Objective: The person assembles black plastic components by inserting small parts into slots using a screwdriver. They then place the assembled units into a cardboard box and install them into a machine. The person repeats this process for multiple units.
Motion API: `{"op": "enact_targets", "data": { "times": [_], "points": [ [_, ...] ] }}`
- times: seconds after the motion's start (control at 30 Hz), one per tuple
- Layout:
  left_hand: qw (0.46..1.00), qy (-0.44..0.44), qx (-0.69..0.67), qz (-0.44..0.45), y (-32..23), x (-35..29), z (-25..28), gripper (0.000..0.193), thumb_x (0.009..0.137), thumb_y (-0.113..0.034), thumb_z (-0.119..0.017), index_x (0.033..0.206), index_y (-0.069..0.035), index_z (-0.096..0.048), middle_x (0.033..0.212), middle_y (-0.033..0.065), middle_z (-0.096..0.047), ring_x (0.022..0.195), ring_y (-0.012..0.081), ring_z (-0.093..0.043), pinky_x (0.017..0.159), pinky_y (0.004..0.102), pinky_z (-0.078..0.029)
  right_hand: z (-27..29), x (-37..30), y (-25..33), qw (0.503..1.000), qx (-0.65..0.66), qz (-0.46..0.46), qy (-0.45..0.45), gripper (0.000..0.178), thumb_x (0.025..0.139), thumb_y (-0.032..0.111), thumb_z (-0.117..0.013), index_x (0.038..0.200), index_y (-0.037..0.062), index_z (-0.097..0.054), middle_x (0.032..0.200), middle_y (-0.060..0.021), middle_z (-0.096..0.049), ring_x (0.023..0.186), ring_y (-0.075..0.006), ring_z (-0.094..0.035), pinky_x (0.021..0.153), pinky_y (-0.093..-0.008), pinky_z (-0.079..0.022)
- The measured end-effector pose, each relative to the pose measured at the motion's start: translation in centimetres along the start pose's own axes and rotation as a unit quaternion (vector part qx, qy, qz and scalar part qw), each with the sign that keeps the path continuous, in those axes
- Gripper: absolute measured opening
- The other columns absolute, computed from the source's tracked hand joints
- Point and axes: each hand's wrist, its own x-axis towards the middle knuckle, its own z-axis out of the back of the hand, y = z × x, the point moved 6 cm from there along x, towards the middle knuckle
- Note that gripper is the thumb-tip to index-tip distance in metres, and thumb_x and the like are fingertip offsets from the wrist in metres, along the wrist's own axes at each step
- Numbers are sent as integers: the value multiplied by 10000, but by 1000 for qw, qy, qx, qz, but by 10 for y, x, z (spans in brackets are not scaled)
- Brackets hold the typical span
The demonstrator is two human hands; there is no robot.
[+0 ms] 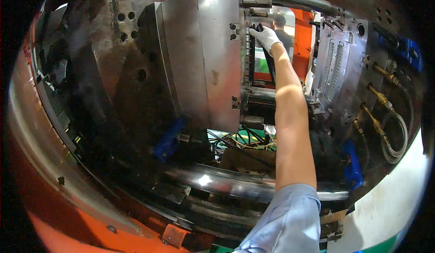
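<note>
1. Head view: steel block (199,58), left of your arm (293,112).
2. Plate (354,49) opposite, across the gap to the right.
3. Your gloved right hand (266,37) is between them, beside the block's edge, fingers closed around the piece.
4. Black piece (259,27) shows at your fingertips; its full length is unclear.

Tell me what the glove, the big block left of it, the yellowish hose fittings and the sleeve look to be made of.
Glove: probably fabric, matt white, close-fitting and without gloss.
Block: bare metal, likely steel, smooth, with soft streaky reflections.
Fittings: perhaps brass, semi-bright, from their golden colour.
Sleeve: matt light-blue cloth, by its soft folds.
</note>
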Motion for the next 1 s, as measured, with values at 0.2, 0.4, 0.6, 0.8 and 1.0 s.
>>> {"op": "enact_targets", "data": {
  "times": [0.2,0.4,0.6,0.8,1.0],
  "points": [
    [1000,-3,0,1,3,-3,-2,293,961,-315,-588,861,-48,-519,508,12,-467,377,115,-455,368,257,-376,1,8,-5,998,-18,40,-40,489,903,429,-701,1173,23,-679,952,-67,-716,804,-167,-630,763,-321,-496],
    [1000,2,-3,-3,2,-6,-7,321,964,-340,-587,862,-42,-528,514,17,-479,384,117,-466,375,258,-387,4,16,9,984,-146,25,-97,569,899,475,-659,1250,28,-643,1071,-151,-718,961,-270,-653,897,-358,-484],
    [1000,3,0,-4,2,-13,-6,349,967,-365,-586,862,-36,-537,519,22,-492,391,120,-477,382,259,-397,41,1,-19,998,60,17,-21,463,940,432,-633,1176,35,-667,893,-47,-691,734,-129,-592,668,-296,-485],
    [1000,11,-7,-11,3,-12,-8,378,970,-390,-585,862,-30,-546,525,26,-505,398,123,-488,389,260,-408,68,-27,-15,998,-27,-1,-51,585,909,554,-605,1109,13,-700,1047,-168,-717,986,-297,-652,890,-383,-483],
    [998,49,-32,-30,-4,-21,-2,408,973,-416,-584,862,-24,-556,531,31,-518,405,126,-500,396,261,-418,88,-72,19,987,-127,-66,-80,655,851,556,-675,1204,5,-658,1081,-153,-712,986,-248,-662,887,-346,-485]
  ]
}}
